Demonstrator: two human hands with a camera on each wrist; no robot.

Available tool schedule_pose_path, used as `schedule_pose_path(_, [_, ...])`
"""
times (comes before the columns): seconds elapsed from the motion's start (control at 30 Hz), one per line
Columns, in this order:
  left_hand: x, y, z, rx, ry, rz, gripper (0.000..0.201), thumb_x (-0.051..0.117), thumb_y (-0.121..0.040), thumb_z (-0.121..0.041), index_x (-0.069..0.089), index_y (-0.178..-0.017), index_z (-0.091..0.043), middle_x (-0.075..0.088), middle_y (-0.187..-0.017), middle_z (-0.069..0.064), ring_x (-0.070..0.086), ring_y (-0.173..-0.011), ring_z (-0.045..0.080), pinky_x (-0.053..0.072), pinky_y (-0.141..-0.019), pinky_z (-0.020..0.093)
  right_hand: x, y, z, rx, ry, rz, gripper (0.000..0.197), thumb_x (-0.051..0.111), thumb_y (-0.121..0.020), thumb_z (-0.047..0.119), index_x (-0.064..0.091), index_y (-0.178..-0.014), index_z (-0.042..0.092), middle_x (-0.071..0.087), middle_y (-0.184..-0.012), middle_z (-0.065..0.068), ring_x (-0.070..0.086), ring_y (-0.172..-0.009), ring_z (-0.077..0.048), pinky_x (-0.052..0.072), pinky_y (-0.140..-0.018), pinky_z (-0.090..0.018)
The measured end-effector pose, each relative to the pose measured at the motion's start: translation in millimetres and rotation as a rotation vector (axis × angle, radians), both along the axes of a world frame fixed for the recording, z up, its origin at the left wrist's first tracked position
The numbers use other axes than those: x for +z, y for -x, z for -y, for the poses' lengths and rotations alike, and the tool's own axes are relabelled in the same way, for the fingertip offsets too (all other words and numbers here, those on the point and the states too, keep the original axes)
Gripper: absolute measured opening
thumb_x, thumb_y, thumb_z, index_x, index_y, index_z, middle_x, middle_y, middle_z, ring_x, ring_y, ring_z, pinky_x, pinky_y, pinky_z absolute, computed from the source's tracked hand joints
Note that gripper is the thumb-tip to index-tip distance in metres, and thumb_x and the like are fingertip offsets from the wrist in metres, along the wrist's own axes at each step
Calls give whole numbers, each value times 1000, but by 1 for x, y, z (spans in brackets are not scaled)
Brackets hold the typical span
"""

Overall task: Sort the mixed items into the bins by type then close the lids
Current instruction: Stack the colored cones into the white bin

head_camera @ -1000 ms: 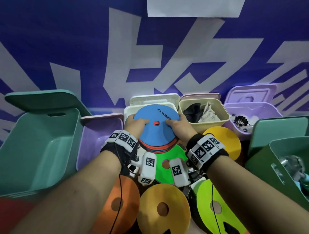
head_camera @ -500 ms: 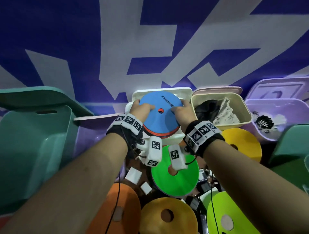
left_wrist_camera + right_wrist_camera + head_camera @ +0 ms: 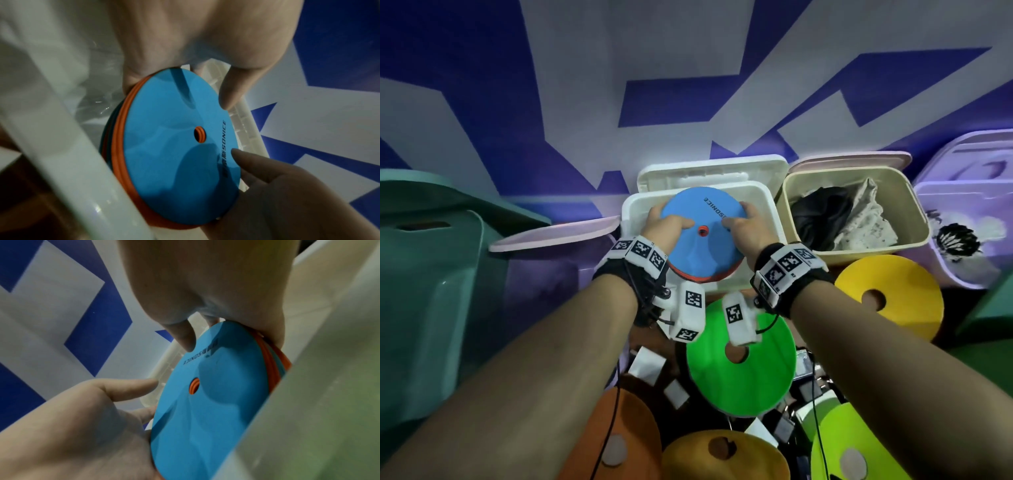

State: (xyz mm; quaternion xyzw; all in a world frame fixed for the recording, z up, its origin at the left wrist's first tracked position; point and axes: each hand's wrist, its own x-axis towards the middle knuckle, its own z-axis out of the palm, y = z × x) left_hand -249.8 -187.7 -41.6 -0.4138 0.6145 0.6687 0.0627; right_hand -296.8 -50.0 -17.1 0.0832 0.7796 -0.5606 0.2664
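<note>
From the head view, my left hand (image 3: pixel 666 224) and my right hand (image 3: pixel 744 228) grasp a stack of discs (image 3: pixel 702 236), blue on top, over the open white bin (image 3: pixel 768 209) at 12 o'clock. A green disc (image 3: pixel 756 383) lies at 6 o'clock from it.

From the left wrist, my fingers (image 3: pixel 230 91) curl on the stack rim at 12 o'clock.

From the right wrist, orange discs (image 3: pixel 267 353) show under the blue one.

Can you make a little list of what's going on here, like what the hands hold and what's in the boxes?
holding: stack of discs, blue on top, orange beneath
left hand: grips the stack's left edge
right hand: grips the right edge
where: over the open white bin
beige bin: black and white cloth
still loose: green disc, yellow disc
lids: open
</note>
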Motion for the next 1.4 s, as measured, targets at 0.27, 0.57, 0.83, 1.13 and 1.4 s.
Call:
schedule_pose_path(0.27, [-20,-3,-6,-20,35,69,87,74,-43,-33,48,-125,-30,62,-124,4,60,-111,29,49,-97,45,-17,2,-2,78,-32,110,41,55,-90,6,45,-130,4,59,-119,-12,58,-109,-28,47,-94,-37])
schedule_pose_path(0.57, [0,-10,-9,-155,138,245,70,71,-77,-37,44,-135,-6,53,-133,13,52,-120,31,43,-94,31,-16,4,-5,160,-181,168,48,53,-93,10,37,-137,1,48,-129,-16,49,-112,-30,37,-82,-28])
schedule_pose_path(0.83, [23,-29,-5,-163,291,66,54,60,-90,-17,42,-141,-9,47,-143,8,46,-130,21,34,-95,20,4,-10,-22,59,-157,-4,55,55,-91,11,37,-143,5,43,-143,-14,43,-130,-27,35,-94,-27])
schedule_pose_path(1.13, [69,-88,-32,-152,206,-186,25,59,-90,-14,62,-114,-7,63,-94,4,61,-80,15,43,-61,23,67,-85,-44,81,35,-110,11,54,-90,7,61,-99,6,59,-76,-5,56,-67,-16,40,-49,-16])
schedule_pose_path(1.4, [86,-170,-62,-62,195,-295,23,59,-91,-10,62,-113,-3,65,-97,11,60,-70,11,45,-56,14,100,-166,-80,232,88,-158,18,51,-94,4,57,-78,8,58,-75,-10,52,-60,-13,38,-41,-8])
